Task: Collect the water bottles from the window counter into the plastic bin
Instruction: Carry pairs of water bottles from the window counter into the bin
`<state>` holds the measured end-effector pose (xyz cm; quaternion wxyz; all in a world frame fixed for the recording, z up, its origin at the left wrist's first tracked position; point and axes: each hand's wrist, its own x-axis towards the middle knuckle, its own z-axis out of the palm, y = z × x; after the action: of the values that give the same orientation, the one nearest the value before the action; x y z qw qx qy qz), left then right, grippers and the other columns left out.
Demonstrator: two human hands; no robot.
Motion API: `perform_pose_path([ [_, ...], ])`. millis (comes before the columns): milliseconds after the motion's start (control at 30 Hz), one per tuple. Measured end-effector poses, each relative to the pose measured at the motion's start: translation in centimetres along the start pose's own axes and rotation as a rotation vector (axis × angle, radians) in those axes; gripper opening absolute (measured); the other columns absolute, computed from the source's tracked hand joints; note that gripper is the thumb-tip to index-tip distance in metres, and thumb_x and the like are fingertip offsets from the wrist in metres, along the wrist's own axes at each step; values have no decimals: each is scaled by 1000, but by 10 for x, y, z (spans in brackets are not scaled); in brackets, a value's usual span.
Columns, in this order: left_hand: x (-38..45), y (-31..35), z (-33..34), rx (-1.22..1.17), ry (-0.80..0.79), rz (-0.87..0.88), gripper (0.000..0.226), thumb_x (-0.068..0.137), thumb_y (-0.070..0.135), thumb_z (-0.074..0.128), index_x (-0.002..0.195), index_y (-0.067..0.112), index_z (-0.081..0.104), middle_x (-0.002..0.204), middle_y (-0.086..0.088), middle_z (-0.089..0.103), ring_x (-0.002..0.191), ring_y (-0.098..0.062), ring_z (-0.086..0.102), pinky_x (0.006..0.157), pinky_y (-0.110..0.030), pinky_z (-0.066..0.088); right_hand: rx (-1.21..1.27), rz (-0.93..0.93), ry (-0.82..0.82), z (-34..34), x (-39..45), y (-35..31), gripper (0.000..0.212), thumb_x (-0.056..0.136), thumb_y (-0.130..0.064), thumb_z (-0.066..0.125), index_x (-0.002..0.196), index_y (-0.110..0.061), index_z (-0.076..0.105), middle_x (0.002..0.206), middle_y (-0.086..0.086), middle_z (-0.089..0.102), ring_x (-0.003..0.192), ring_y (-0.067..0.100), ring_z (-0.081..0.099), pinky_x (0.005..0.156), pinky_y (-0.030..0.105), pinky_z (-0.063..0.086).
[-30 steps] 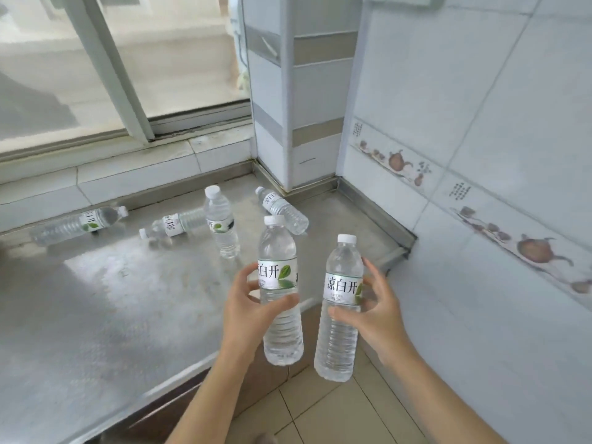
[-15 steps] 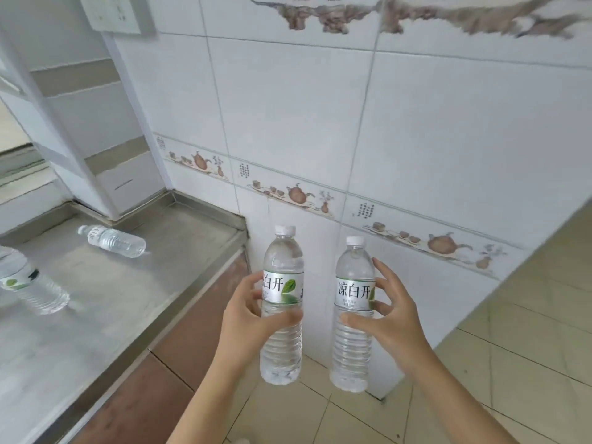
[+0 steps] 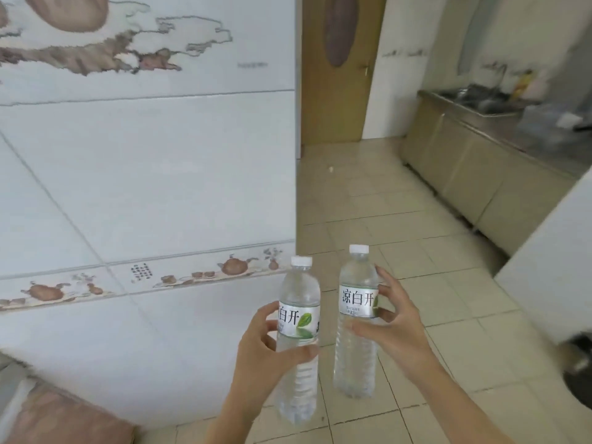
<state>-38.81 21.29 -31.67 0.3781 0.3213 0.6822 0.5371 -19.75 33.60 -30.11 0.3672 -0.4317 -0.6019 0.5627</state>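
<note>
Now, reading everything off the tiled wall (image 3: 144, 174) that fills the left of the view: the left hand (image 3: 269, 350) hangs just right of the wall's lower edge, its fingers (image 3: 267, 310) curled around the label band of the left bottle (image 3: 299, 334), thumb pressed across the front below the label. That bottle stands upright in the grip, white cap on top, long axis vertical, its base clear of the floor (image 3: 400, 219).

Further right of the wall, the right bottle (image 3: 355, 322) is held the same way, upright and capped, close beside the first but not touching it. The right hand (image 3: 397, 328) wraps it from its far side, fingers spread along the label and shoulder, thumb across the front at mid-body. Both hands are full, so neither is free for another pick.

Well away from the wall, across the open floor, a steel table (image 3: 499, 123) runs along the far right. A pale, blurred boxy shape sits on it at the frame edge; whether that is the plastic bin I cannot tell. Judging by this, the carry is under way and the drop-off lies ahead and to the right, nearer the right hand, with both bottles needing to go in base first or be tipped over the rim.
</note>
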Motion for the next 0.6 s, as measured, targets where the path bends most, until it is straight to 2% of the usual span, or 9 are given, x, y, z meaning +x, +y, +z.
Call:
perform_pose_path([
  [100, 31, 8, 36, -1, -136, -5, 78, 46, 22, 92, 112, 44, 58, 96, 7, 73, 55, 5, 54, 53, -8, 42, -9, 21, 128, -35, 13, 4, 102, 53, -3, 90, 128, -54, 45, 117, -13, 60, 89, 8, 69, 65, 22, 56],
  [200, 68, 19, 71, 18, -247, -1, 80, 47, 18, 95, 116, 39, 59, 99, 7, 73, 70, 5, 64, 60, -9, 45, -12, 30, 245, -67, 28, 6, 99, 53, -1, 90, 119, -60, 46, 115, -14, 60, 85, 5, 69, 59, 20, 55],
  [333, 113, 33, 120, 38, -307, 10, 88, 35, 37, 91, 117, 40, 59, 100, 9, 73, 83, -15, 67, 70, -26, 51, -28, 48, 380, -106, 45, 14, 100, 53, -6, 91, 126, -56, 44, 117, -14, 60, 87, 6, 69, 60, 19, 54],
  [433, 141, 44, 158, 53, -343, 9, 82, 37, 36, 92, 111, 49, 59, 97, 10, 74, 88, -24, 68, 81, -40, 58, -20, 60, 466, -137, 59, 22, 103, 52, -7, 92, 129, -53, 43, 119, -13, 59, 89, 8, 69, 65, 24, 54],
  [600, 188, 65, 233, 39, -427, 23, 74, 40, 34, 90, 105, 48, 60, 93, 12, 75, 77, -10, 69, 66, -22, 51, -21, 60, 517, -200, 101, 30, 102, 53, -4, 91, 130, -51, 44, 118, -11, 59, 87, 7, 69, 61, 23, 55],
])
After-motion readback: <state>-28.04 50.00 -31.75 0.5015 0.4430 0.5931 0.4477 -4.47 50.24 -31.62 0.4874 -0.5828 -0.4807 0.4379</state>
